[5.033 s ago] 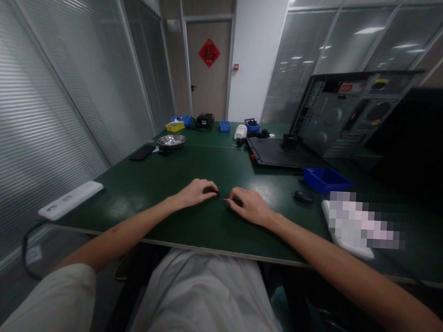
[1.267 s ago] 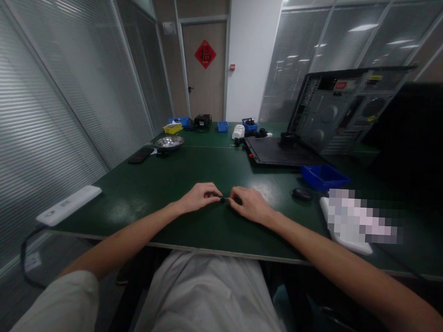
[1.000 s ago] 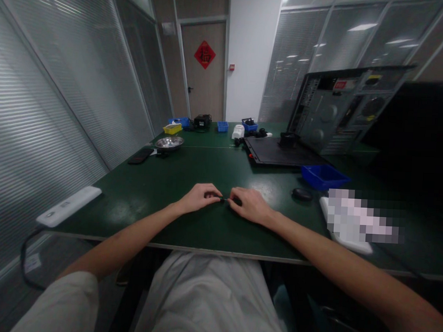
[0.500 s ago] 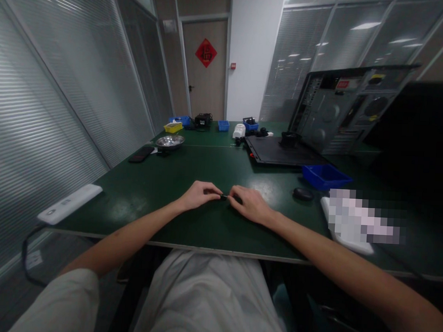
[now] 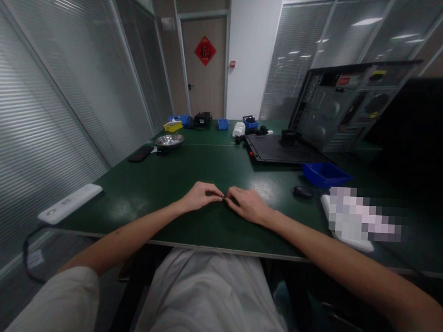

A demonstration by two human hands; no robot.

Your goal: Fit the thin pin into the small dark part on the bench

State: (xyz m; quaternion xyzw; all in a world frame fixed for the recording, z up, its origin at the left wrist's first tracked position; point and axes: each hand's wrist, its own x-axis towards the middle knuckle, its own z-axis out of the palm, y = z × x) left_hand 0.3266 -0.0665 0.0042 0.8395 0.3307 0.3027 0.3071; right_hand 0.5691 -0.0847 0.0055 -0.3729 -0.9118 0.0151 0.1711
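Note:
Both hands meet low over the green tabletop [image 5: 203, 229], fingertips almost touching. A tiny dark piece with a light spot [image 5: 223, 198] shows between them, too small to name. My left hand [image 5: 200, 197] pinches at its left side with thumb and forefinger. My right hand [image 5: 249, 204] has its fingers curled in and its thumb and fingertips closed at the right side of the same piece. Most of the piece is hidden by the fingertips.
On the right are a black mouse [image 5: 303, 192], a blue tray [image 5: 325, 175], a black panel [image 5: 278, 150] and an open computer case [image 5: 336, 110]. A metal bowl [image 5: 170, 141], a phone [image 5: 140, 154] and a white power strip [image 5: 71, 203] lie on the left.
The fingertips have drawn slightly closer together, and less of the small dark piece shows between them. The surrounding objects have stayed in place.

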